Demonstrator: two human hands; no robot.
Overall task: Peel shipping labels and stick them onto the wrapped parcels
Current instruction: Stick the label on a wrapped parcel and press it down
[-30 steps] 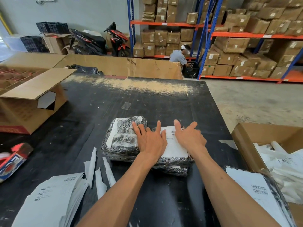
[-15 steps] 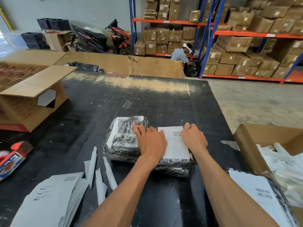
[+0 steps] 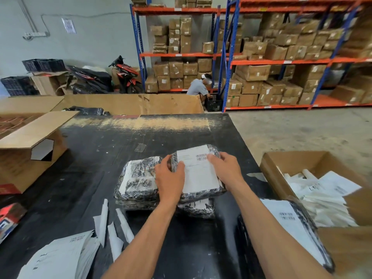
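Note:
A parcel wrapped in black-and-white film (image 3: 216, 191) carries a white shipping label (image 3: 198, 171) on its top face and is tilted up off the black table (image 3: 100, 158). My left hand (image 3: 170, 177) grips its left edge, and my right hand (image 3: 226, 168) grips its right edge. It rests partly on another wrapped parcel (image 3: 198, 210) under it. A second wrapped parcel (image 3: 136, 179) lies on the table right beside it, to the left. A stack of label sheets (image 3: 58, 256) lies at the near left, with peeled backing strips (image 3: 112, 226) next to it.
An open cardboard box (image 3: 302, 164) holding white backing paper stands at the right, and a labelled parcel (image 3: 291, 226) leans at its near corner. Another open carton (image 3: 32, 150) sits on the table's left. A person crouches by the shelving (image 3: 199, 88) far behind.
Both hands stopped pressing the label flat and took hold of the parcel's sides. The labelled parcel has risen and tilted up off the table, away from me.

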